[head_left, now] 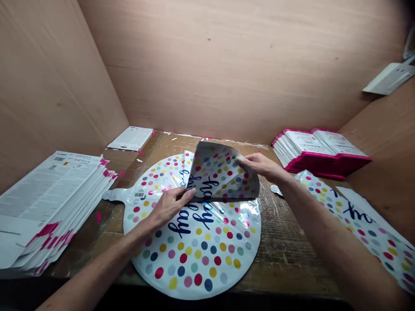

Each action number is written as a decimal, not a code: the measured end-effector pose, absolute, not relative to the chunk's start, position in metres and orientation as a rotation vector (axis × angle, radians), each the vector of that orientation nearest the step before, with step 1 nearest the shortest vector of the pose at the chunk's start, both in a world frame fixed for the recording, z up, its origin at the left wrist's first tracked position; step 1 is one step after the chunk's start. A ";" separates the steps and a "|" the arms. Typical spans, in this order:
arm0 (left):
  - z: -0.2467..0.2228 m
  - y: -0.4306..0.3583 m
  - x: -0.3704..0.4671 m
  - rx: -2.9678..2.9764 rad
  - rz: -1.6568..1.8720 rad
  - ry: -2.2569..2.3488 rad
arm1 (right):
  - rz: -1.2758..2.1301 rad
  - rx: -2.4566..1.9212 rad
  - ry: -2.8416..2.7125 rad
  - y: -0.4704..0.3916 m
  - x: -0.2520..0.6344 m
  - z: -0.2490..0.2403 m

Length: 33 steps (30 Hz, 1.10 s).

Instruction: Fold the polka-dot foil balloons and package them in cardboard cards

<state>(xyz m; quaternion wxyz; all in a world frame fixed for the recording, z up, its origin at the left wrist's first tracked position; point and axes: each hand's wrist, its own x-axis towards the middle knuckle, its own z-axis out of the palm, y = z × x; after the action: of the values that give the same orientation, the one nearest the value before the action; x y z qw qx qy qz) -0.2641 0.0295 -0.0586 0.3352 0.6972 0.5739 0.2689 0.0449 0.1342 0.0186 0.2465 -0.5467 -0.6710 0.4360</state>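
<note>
So, round dotted balloon (194, 259) lies flat on the counter (282, 246), neck (115, 195) pointing left, long axis left-right. Folded dotted sheet (223, 172) is raised over its far half; can't tell if separate. Left hand (170, 204) pinches its near-left corner, right hand (262, 166) its far-right edge, seemingly keeping it spread. Card stack (58, 207) sits left, probably for reach.
</note>
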 end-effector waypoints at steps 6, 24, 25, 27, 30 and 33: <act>-0.070 0.045 -0.245 1.623 0.864 1.854 | 1.041 -1.308 -1.478 0.078 0.082 -0.075; -0.063 0.058 -0.226 2.597 0.739 1.902 | 0.096 -2.098 -1.926 0.139 0.049 -0.100; -0.068 0.060 -0.226 2.641 0.610 1.836 | 0.089 -2.110 -1.929 0.140 0.048 -0.099; -0.082 0.062 -0.227 2.577 0.385 1.832 | 0.078 -2.119 -1.934 0.137 0.047 -0.096; -0.101 0.062 -0.230 2.429 0.269 1.914 | -0.013 -2.041 -1.931 0.123 0.046 -0.088; -0.108 0.062 -0.233 2.415 0.300 1.901 | -0.176 -1.551 -2.249 0.104 0.039 -0.079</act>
<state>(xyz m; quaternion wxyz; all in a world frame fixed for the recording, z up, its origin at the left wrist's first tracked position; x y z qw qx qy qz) -0.2331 0.0621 -0.1081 0.0268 0.7817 0.6155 0.0970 0.0390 0.1039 -0.0787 0.2008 -0.5549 -0.8049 -0.0628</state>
